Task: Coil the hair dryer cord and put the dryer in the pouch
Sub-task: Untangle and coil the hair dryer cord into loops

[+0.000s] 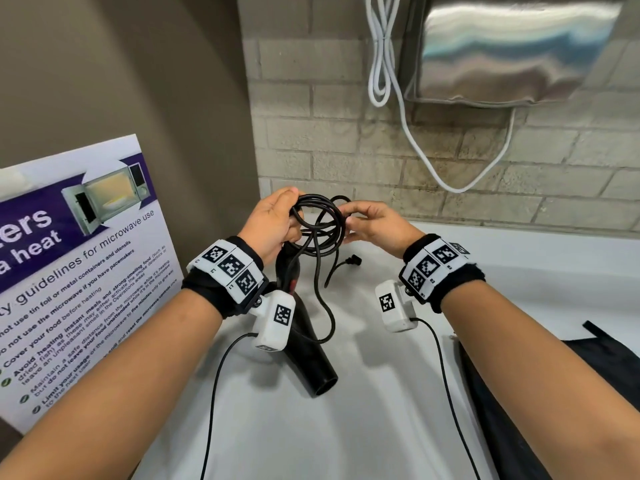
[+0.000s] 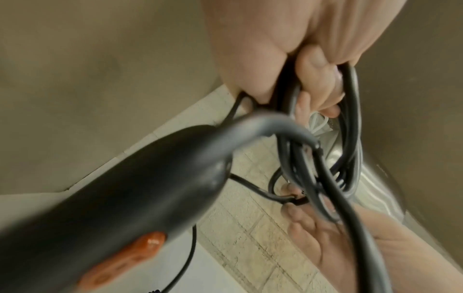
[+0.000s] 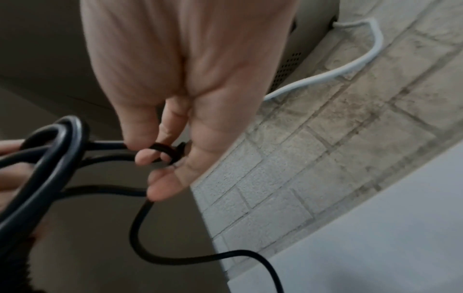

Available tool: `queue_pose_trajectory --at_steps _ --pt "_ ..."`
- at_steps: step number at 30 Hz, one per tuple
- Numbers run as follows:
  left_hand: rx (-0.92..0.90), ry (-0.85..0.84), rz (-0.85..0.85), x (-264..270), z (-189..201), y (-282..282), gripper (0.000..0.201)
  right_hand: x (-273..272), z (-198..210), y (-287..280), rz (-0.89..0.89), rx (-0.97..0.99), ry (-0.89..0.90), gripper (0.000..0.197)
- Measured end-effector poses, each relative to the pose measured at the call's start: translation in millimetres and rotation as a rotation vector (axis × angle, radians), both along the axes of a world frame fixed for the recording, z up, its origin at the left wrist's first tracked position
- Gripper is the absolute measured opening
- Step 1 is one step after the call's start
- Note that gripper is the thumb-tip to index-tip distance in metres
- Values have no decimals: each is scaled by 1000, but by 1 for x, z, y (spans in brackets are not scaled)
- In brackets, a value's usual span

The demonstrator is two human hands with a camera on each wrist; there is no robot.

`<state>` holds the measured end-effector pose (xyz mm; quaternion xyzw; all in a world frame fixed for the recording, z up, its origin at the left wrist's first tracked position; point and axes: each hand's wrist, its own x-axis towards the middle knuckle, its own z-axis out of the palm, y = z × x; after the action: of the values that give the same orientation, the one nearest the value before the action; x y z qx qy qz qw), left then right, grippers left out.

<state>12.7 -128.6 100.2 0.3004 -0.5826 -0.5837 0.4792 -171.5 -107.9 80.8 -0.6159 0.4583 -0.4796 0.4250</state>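
Holding the coiled loops of the black cord [image 1: 320,223] bunched in my left hand [image 1: 273,220], I have its fingers curled tight round them, while my right hand [image 1: 375,221] pinches the next stretch between thumb and fingertips. The hair dryer [image 1: 304,327] hangs low under my left wrist, nozzle toward me; whether it rests on the white counter [image 1: 381,410] I cannot tell. The plug [image 1: 353,261] trails loose beyond the coil. I judge the cord springy and stiff, likely to unwind unless gripped across all loops; the dryer looks rigid, best taken by its handle. The dark pouch [image 1: 595,358] lies at my right.
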Motion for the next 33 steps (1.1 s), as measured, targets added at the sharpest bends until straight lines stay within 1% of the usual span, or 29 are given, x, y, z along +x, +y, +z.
queue_pose_trajectory --at_steps 2,4,7,10,11,12,14,16,17,19,22,23,25,27,29,33 --pt "-11 -12 -9 0 -1 -2 31 -5 -1 -1 -105 -86 103 22" --pt "-23 -27 -20 -1 -1 -3 30 -9 -1 0 -216 -172 220 19" --pt "-27 -18 -23 -6 -2 -3 28 -14 -4 4 -359 -230 372 13" --pt "-20 -5 -13 -9 -1 -3 27 -18 -9 8 -428 -274 464 8" --pt "-17 -1 -11 -9 -1 -3 28 -17 -11 9 -428 -273 464 6" --pt "-16 0 -11 -8 -1 -3 28 -17 -14 9 -424 -260 427 14" --pt "-12 2 -13 -8 -2 -3 28 -15 -17 11 -393 -194 233 31" --pt "1 10 -3 -8 -1 -3 30 -12 -17 12 -339 -125 35 37" --pt "9 15 4 -8 -1 -3 31 -11 -16 12 -324 -102 -8 37" --pt "6 18 9 -8 0 -2 33 -10 -15 13 -311 -76 5 35" --pt "2 22 16 -6 -1 -1 34 -10 -19 16 -311 -58 50 18" --pt "2 25 17 -6 -2 -1 34 -8 -21 16 -319 -47 29 20" --pt "-2 28 20 -9 -2 -1 35 -1 -24 15 -351 0 -89 25" --pt "5 39 31 -12 -1 0 36 7 -24 14 -377 57 -297 26" --pt "20 58 41 -14 -1 1 36 13 -23 14 -349 84 -485 26" --pt "27 54 30 -11 -1 0 36 11 -19 20 -281 117 -655 28"
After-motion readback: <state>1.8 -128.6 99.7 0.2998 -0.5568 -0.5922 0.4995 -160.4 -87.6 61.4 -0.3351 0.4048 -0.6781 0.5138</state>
